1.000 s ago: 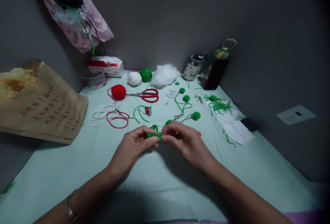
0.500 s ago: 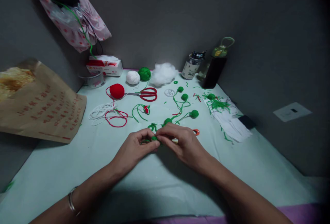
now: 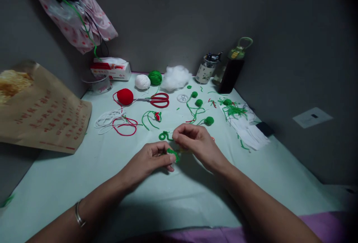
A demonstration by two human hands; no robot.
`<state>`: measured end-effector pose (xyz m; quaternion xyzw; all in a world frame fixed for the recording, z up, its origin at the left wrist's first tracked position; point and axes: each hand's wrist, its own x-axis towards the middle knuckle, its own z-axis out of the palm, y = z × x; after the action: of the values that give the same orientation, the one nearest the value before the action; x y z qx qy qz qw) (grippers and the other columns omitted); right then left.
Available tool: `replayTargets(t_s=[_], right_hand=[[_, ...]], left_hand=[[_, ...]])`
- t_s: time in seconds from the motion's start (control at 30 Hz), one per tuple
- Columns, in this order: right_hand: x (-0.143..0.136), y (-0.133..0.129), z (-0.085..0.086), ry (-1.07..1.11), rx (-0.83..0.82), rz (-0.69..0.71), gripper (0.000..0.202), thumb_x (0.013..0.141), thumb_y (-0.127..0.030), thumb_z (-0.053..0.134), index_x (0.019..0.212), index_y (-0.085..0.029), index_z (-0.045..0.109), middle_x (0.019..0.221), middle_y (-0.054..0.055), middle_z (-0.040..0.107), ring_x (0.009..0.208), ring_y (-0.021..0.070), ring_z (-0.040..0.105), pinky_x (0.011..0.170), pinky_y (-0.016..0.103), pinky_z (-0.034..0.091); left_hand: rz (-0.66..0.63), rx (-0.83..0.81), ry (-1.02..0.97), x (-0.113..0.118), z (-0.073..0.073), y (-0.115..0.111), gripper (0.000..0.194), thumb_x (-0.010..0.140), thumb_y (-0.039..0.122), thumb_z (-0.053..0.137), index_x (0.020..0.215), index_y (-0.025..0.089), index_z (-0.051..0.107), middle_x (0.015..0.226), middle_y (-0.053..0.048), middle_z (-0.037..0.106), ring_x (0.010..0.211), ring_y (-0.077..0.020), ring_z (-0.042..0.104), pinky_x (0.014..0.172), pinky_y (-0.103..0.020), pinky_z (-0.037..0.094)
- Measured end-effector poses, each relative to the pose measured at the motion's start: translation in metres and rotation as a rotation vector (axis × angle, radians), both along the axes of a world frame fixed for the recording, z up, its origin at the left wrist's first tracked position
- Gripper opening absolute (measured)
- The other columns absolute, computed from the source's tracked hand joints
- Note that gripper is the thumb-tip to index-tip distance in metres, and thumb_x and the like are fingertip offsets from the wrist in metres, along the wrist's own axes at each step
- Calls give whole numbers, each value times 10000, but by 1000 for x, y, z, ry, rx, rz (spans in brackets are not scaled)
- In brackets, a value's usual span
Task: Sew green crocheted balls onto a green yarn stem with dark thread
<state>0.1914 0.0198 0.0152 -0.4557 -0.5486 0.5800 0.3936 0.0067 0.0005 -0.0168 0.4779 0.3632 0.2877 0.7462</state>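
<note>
Left hand in pinch, thumb extended; right hand slightly farther forward, fingers curled.

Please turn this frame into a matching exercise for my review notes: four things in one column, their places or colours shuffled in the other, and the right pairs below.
Things
1. Green yarn piece
2. Scissors
3. Fluffy stuffing
4. Bracelet

Places or colours
A. White, beside the green yarn ball
B. Silver-coloured, around the left forearm
C. Red-handled, blades towards the red yarn ball
D. Pinched in the left hand's grip

Right pairs
1-D, 2-C, 3-A, 4-B
</note>
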Motion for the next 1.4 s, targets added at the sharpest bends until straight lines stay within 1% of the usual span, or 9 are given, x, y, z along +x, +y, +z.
replayTargets(t_s=[0.23, 0.47, 0.7, 0.83, 0.93, 1.03, 1.13, 1.3, 1.4], right_hand=[[1, -1, -5, -66, 7, 212, 118, 793, -228, 611, 698, -157, 608, 619, -36, 489, 577, 84, 385, 541, 232, 276], [18, 23, -13, 40, -63, -230, 161, 752, -257, 590, 638, -177, 510, 530, -72, 415, 464, 61, 286, 459, 219, 204], [37, 46, -32, -363, 149, -219, 282, 815, -372, 589, 626, -169, 534, 537, -53, 420, 503, 82, 326, 487, 233, 237], [43, 48, -31, -432, 218, -221, 367, 836, -416, 609, 583, -164, 525, 523, -47, 400, 525, 90, 315, 503, 243, 237], [40, 39, -18, -367, 223, -142, 301, 874, -410, 581, 709, -159, 595, 592, -36, 474, 545, 94, 367, 517, 235, 284], [28, 22, -5, -302, 173, 73, 264, 910, -403, 559, 836, -163, 637, 657, -29, 517, 579, 96, 425, 543, 225, 331], [15, 6, 0, -356, 204, 251, 211, 892, -359, 621, 818, -163, 646, 696, -22, 550, 646, 100, 457, 581, 218, 338], [2, -5, -3, -422, 265, 305, 172, 909, -269, 591, 790, -154, 639, 710, -21, 548, 652, 96, 449, 570, 213, 314], [-5, -9, -7, -525, 404, 247, 179, 892, -197, 571, 719, -153, 594, 667, -29, 501, 609, 90, 413, 549, 222, 278]], left_hand=[[34, 20, 2, 0, 0, 1, 182, 851, 343, 686, 868, 165, 652, 795, 15, 581, 715, -132, 627, 753, -284, 472], [-128, -53, 33, 4, 3, -5, 240, 810, 372, 731, 784, 161, 621, 709, 13, 602, 722, -148, 640, 733, -277, 468], [20, -93, -37, -1, 4, 0, 199, 839, 351, 703, 907, 166, 671, 788, 2, 616, 742, -140, 654, 739, -270, 489], [94, -102, -85, -1, 5, 2, 186, 835, 332, 715, 923, 177, 663, 774, 7, 609, 739, -131, 630, 756, -279, 514], [128, -86, -112, 0, 5, 3, 174, 824, 314, 729, 903, 171, 670, 832, -9, 620, 790, -135, 615, 800, -297, 529], [180, -67, -97, 2, 2, 3, 188, 811, 311, 745, 907, 173, 663, 828, -8, 636, 773, -134, 626, 791, -288, 524], [254, -46, -99, 2, -1, 3, 193, 816, 320, 742, 910, 189, 636, 846, 0, 658, 769, -134, 634, 796, -283, 513], [303, 33, -81, 2, -4, 3, 175, 814, 317, 746, 879, 184, 653, 823, 4, 657, 796, -132, 603, 770, -231, 473], [338, 48, -82, 2, -6, 3, 176, 805, 315, 754, 862, 179, 658, 816, 6, 641, 811, -131, 592, 770, -217, 463]])
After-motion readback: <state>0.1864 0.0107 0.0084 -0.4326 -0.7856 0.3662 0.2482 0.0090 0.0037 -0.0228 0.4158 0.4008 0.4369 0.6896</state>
